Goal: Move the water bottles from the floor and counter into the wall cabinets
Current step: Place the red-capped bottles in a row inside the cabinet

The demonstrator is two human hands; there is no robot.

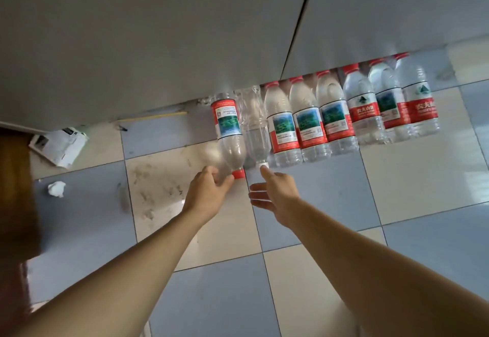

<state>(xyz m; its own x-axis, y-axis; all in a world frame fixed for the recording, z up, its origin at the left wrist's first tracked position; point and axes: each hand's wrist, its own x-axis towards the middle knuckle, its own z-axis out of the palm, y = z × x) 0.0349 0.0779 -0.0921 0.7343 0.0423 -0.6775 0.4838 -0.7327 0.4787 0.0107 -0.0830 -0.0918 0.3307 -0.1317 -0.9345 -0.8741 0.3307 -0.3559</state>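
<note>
Nearest the camera, two bare forearms are stretching from the bottom of the frame toward the middle. The left hand (pixel 211 191) is curling its fingers around the neck of a labelled bottle (pixel 229 135), just below its red cap (pixel 239 173), so it is gripping or on the point of gripping it. The right hand (pixel 275 191) is spread open and holding nothing; its fingertip is touching or nearly touching the white cap (pixel 263 164) of a clear unlabelled bottle (pixel 255 127) just beside the first.

Both bottles are lying on the tiled floor (pixel 397 178) in the centre of the frame, caps toward the person. To their right, a row of bottles (pixel 352 117) with red labels is running toward the upper right, the bottles touching one another along the foot of a grey cabinet front (pixel 158 32) that is filling the top of the frame. At the left, a crumpled paper package (pixel 59 146) and a white wad (pixel 56 188) are sitting on the floor.

Judging by this, the work is looking barely begun: every visible bottle is resting on the floor. No desk or wall cabinet is showing, so I cannot tell what has been stored there.
</note>
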